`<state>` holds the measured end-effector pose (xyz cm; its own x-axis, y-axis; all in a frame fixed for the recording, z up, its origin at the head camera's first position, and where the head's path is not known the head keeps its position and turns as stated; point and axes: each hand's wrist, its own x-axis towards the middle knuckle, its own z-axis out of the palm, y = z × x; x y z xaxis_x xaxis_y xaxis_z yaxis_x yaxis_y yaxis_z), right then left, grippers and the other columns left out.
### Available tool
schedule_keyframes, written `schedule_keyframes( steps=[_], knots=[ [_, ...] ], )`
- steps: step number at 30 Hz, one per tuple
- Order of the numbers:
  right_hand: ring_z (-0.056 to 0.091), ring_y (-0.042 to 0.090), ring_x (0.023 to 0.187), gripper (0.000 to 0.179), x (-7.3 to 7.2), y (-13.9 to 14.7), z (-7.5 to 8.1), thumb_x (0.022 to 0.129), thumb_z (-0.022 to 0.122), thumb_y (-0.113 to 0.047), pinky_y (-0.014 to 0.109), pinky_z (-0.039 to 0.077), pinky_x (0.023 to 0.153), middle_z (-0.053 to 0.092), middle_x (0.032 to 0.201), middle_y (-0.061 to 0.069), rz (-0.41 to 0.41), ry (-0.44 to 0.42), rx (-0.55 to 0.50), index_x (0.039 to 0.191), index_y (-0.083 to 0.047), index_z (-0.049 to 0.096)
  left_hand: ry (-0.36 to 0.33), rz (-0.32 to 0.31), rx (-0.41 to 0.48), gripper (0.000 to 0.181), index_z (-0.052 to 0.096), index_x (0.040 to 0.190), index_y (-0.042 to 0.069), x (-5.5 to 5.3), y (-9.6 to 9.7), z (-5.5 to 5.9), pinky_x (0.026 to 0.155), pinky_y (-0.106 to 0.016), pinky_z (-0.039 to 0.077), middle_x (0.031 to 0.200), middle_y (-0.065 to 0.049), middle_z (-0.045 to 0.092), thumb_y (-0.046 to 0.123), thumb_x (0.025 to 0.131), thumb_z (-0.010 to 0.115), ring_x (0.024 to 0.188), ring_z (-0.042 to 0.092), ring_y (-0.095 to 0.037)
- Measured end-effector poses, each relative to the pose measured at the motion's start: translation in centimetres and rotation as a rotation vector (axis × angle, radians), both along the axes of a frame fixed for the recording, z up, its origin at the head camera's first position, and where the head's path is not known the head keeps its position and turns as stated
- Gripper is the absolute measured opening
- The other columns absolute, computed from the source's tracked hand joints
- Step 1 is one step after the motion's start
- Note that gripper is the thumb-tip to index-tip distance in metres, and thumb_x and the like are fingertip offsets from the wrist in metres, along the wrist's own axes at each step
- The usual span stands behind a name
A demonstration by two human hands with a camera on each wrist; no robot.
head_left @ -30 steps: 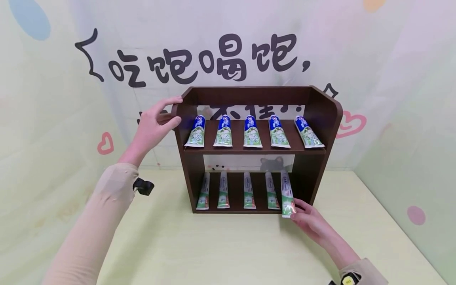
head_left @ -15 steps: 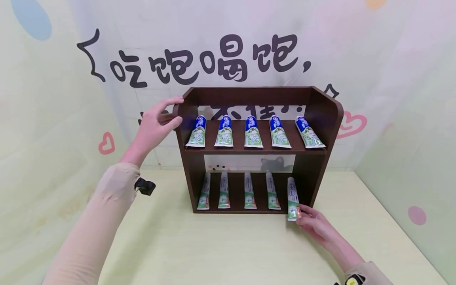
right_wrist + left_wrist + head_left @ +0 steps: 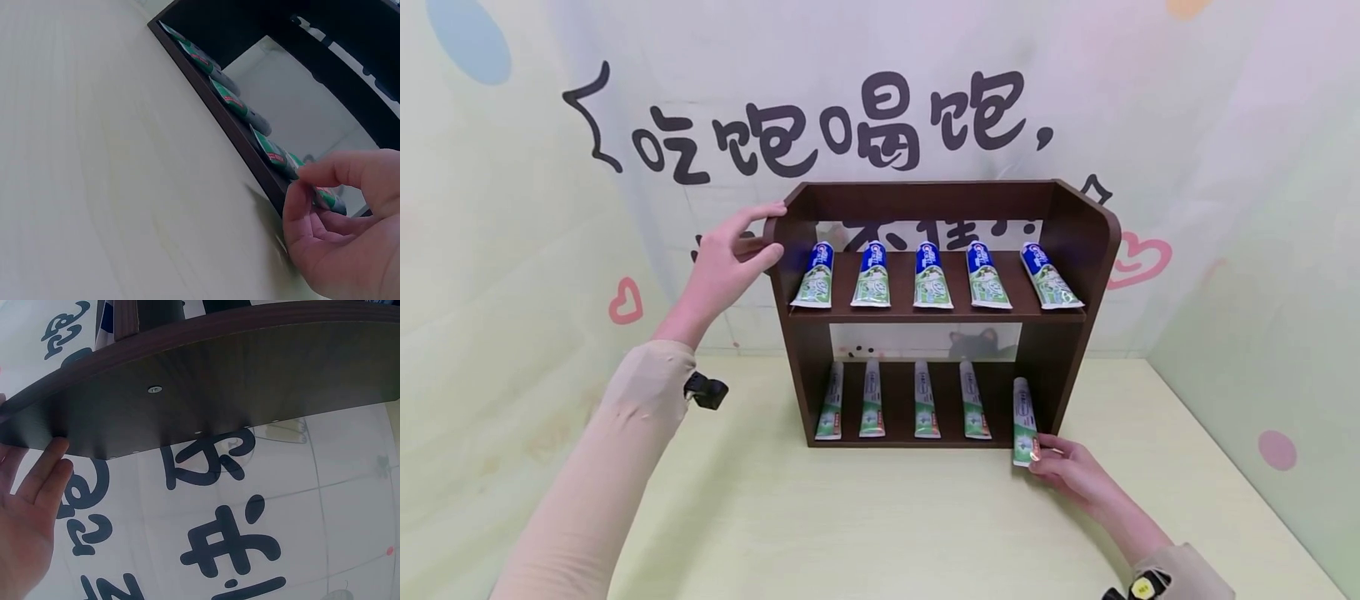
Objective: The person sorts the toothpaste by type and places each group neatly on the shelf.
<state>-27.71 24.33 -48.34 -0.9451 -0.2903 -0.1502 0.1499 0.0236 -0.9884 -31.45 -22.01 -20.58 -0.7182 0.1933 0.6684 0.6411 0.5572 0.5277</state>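
Note:
A dark brown two-tier shelf (image 3: pixel 932 318) stands against the wall. At its upper left side panel is my left hand (image 3: pixel 722 258), fingers fairly straight at the edge; in the left wrist view, two fingertips (image 3: pixel 61 447) rest against the outer face. With thumb and fingers, my right hand (image 3: pixel 1075 475) pinches the lower corner of a grey-and-green toothpaste tube (image 3: pixel 1024 421) at the lower tier's right end. Its wide end juts past the front edge, cap end tilted back. In the right wrist view, the right hand (image 3: pixel 350 225) partly hides this tube.
Several matching grey-and-green tubes (image 3: pixel 925 400) lean in a row on the lower tier. Several blue-and-green toothpaste tubes (image 3: pixel 932 275) line the upper tier. The pale table (image 3: pixel 850 525) extends in front, and a printed curtain (image 3: pixel 512 208) hangs behind and at both sides.
The right hand has moved the pinched tube rightwards and slightly down, away from the neighbouring tube and nearer the right side panel. The left hand stays at the shelf's left panel.

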Motion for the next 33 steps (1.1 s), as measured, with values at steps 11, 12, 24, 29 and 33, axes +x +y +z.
schedule_keyframes(
  steps=[11, 12, 24, 29, 33],
  knots=[
    [0.064, 0.005, 0.086, 0.075, -0.16, 0.24, 0.19, 0.086, 0.059, 0.004, 0.020, 0.057, 0.077, 0.064, 0.105, 0.004, 0.001, 0.018, 0.098, 0.145, 0.022, 0.017, -0.010, -0.010, 0.006, 0.043, 0.056, 0.137, 0.005, -0.28, 0.01, -0.08, 0.095, -0.019, 0.054, 0.150, -0.010, 0.051, 0.008, 0.094, 0.061, 0.119, 0.063, -0.040],
    [0.064, 0.005, 0.085, 0.074, -0.13, 0.20, 0.20, 0.086, 0.060, 0.004, 0.020, 0.057, 0.076, 0.064, 0.104, 0.004, -0.004, 0.019, 0.112, 0.145, 0.022, 0.019, -0.008, -0.007, 0.003, 0.043, 0.056, 0.137, 0.006, -0.24, 0.08, -0.06, 0.095, -0.019, 0.054, 0.150, -0.010, 0.051, 0.008, 0.094, 0.061, 0.118, 0.063, -0.040],
    [0.064, 0.016, 0.084, 0.067, 0.00, -0.41, 0.08, 0.085, 0.068, 0.001, 0.025, 0.056, 0.065, 0.064, 0.115, 0.030, -0.104, 0.157, 0.376, 0.143, 0.014, 0.035, 0.012, 0.007, -0.009, 0.042, 0.057, 0.135, 0.003, 0.25, 0.26, 0.21, 0.095, -0.016, 0.053, 0.148, -0.011, 0.053, 0.006, 0.094, 0.062, 0.119, 0.064, -0.036],
    [0.063, 0.019, 0.088, 0.069, 0.10, -0.57, 0.02, 0.080, 0.074, 0.000, 0.026, 0.055, 0.060, 0.063, 0.118, 0.030, -0.155, 0.228, 0.511, 0.141, 0.008, 0.044, 0.011, 0.006, -0.009, 0.043, 0.057, 0.136, 0.004, 0.11, 0.16, 0.12, 0.096, -0.020, 0.054, 0.148, -0.011, 0.053, 0.007, 0.094, 0.062, 0.120, 0.063, -0.037],
    [0.066, 0.021, 0.087, 0.066, 0.30, -0.67, 0.11, 0.077, 0.078, -0.002, 0.024, 0.054, 0.059, 0.068, 0.110, 0.026, -0.190, 0.292, 0.596, 0.136, 0.007, 0.051, 0.012, 0.005, 0.001, 0.043, 0.057, 0.136, 0.005, 0.02, 0.00, 0.00, 0.094, -0.017, 0.054, 0.148, -0.011, 0.053, 0.007, 0.094, 0.062, 0.117, 0.064, -0.039]
  ],
)
